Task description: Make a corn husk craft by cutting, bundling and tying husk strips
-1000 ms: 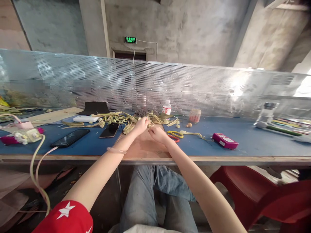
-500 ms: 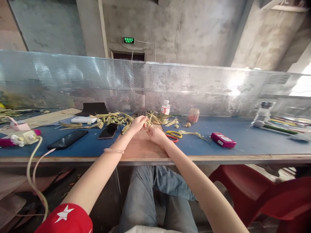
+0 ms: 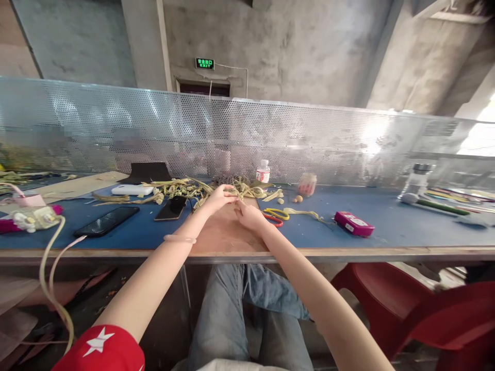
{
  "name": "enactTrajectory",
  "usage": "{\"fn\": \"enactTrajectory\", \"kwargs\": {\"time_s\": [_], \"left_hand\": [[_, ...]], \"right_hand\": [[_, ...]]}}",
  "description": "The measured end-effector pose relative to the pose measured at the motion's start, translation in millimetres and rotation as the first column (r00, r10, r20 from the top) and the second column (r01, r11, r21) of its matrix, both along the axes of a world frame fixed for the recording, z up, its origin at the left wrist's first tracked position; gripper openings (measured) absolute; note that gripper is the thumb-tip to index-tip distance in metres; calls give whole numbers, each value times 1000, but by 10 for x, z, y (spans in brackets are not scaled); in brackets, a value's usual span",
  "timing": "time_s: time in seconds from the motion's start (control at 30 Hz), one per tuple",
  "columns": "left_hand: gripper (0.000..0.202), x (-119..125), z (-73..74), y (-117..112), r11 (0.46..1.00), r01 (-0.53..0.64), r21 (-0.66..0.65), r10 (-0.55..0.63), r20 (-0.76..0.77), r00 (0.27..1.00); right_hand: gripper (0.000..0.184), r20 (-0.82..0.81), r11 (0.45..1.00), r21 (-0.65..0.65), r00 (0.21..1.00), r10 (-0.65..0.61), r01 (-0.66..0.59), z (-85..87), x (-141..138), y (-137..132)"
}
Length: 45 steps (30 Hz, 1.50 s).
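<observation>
My left hand (image 3: 223, 198) and my right hand (image 3: 250, 215) meet over a brown board (image 3: 228, 234) at the table's front edge. Between their fingertips is a pale yellow-green plant strip (image 3: 240, 196), thin and partly hidden by the fingers. My right thumb and forefinger pinch it from below, while my left fingers reach across its top, fairly straight, against it. Just beyond lies a pile of dried plant strips (image 3: 181, 188). Close to my right hand are scissors with yellow and red handles (image 3: 276, 214).
Phones (image 3: 106, 221) and a power strip with cables (image 3: 34, 219) lie at left. A white-capped bottle (image 3: 263, 171), a jar (image 3: 307, 184) and a magenta box (image 3: 353, 223) stand to the right. A perforated metal screen (image 3: 328, 139) closes the back. A red chair (image 3: 386, 293) is at right.
My left fingers have straightened and shifted right over the strip, towards my right fingertips. My right hand has barely moved.
</observation>
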<state>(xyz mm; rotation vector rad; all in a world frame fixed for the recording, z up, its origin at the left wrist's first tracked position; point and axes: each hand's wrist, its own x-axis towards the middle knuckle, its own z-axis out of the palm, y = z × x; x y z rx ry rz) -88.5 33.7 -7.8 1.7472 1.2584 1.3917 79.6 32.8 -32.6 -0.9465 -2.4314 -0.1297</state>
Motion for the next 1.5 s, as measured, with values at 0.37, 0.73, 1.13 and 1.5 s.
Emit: {"fn": "enactTrajectory", "kwargs": {"time_s": [0.37, 0.73, 1.13, 1.5], "left_hand": [[47, -36, -52, 64, 998, -55, 21, 55, -19, 998], [39, -3, -18, 44, 999, 1, 38, 1, -74, 997], [24, 110, -3, -16, 990, -123, 67, 136, -235, 963], [24, 142, 49, -16, 944, -213, 252, 297, -364, 883]], "right_hand": [[36, -187, 942, 289, 975, -118, 170, 91, 74, 14], [22, -154, 918, 342, 976, -156, 201, -29, 43, 214], [23, -75, 956, 265, 992, -105, 121, 14, 14, 102], [28, -1, 986, 129, 994, -105, 104, 49, 4, -23]]}}
